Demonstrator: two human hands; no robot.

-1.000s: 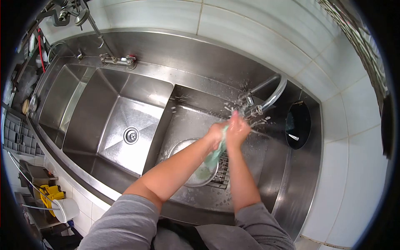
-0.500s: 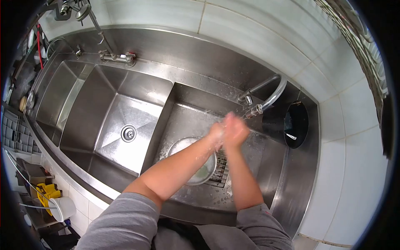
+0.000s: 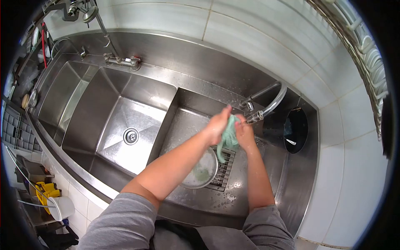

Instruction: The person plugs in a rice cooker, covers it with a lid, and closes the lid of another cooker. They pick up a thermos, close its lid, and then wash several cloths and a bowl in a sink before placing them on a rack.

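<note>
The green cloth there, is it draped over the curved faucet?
No, the green cloth is bunched between the left hand and the right hand, near the end of the curved faucet.

Cloth (image 3: 229,136): pale green; bowl (image 3: 211,160): silver, whitish inside with green patch; sleeves (image 3: 121,221): plain grey; sink (image 3: 185,123): silver-grey; tap (image 3: 275,101): silver; tub (image 3: 302,129): black; tiles (image 3: 166,16): white, tan grout lines; bucket (image 3: 63,210): white; crate (image 3: 18,130): grey, grid pattern; rod (image 3: 43,46): red; rack (image 3: 223,172): dark, barred

The bowl (image 3: 203,170) lies in the basin (image 3: 188,121), left of the rack (image 3: 225,171), the cloth (image 3: 230,134) between the hands (image 3: 217,126).
</note>
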